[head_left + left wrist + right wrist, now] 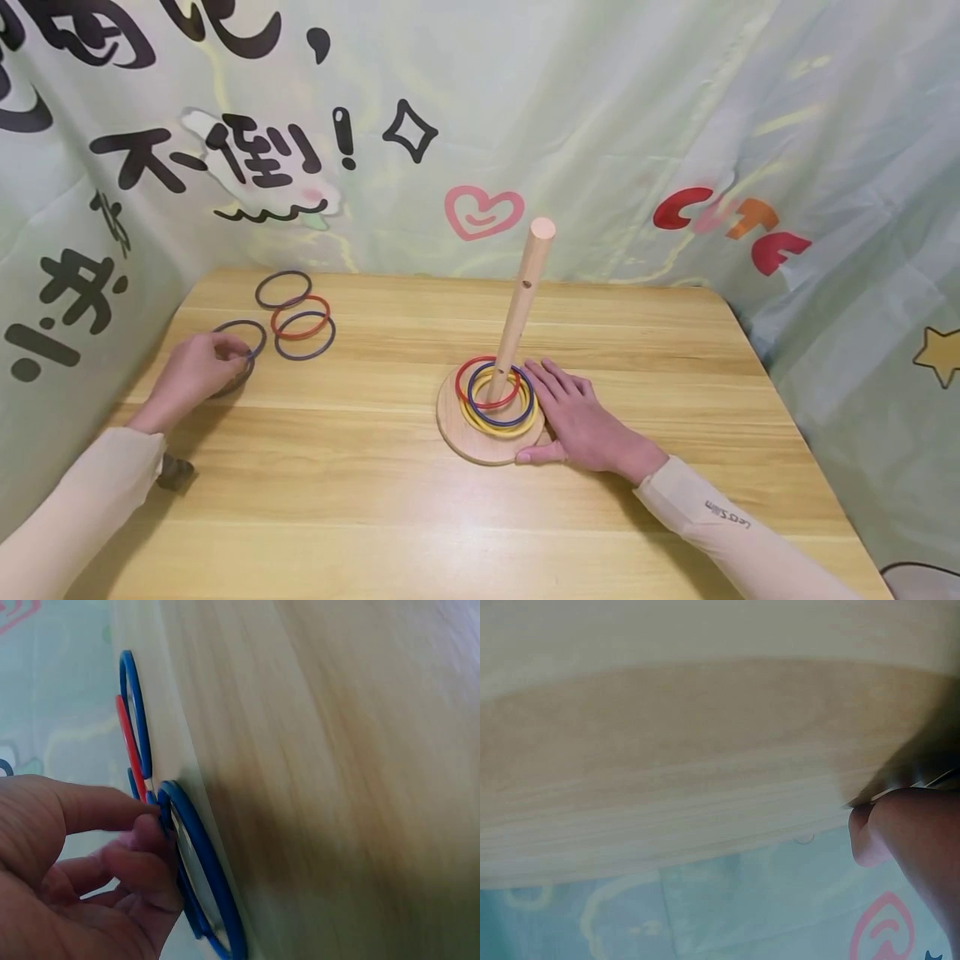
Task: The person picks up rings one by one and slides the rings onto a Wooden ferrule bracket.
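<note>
With the round wooden base (456,429) as the middle of your clock in the head view, your left hand (197,367) is out at about nine o'clock, near the left edge of the surface (360,483). Two overlapping blue rings (265,340) lie at its fingertips. Your thumb and index finger pinch one by the rim; I cannot tell which of the two. The left wrist view shows your other fingers bent in behind.

Toward ten o'clock, just beyond that hand, three more rings overlap on the surface: a far blue ring (283,272), a red ring (303,337) and a near blue ring (303,359).

Your right hand (588,425) is at three o'clock, touching the rim of the base. Its fingers reach forward along the edge, with the thumb spread apart from them toward five o'clock.

A wooden peg (517,317) rises from the base. Around its foot you have yellow rings (498,434) lowest, with a blue ring and a red one over them. Behind the surface, toward twelve o'clock, hangs a pale printed cloth (600,167).
</note>
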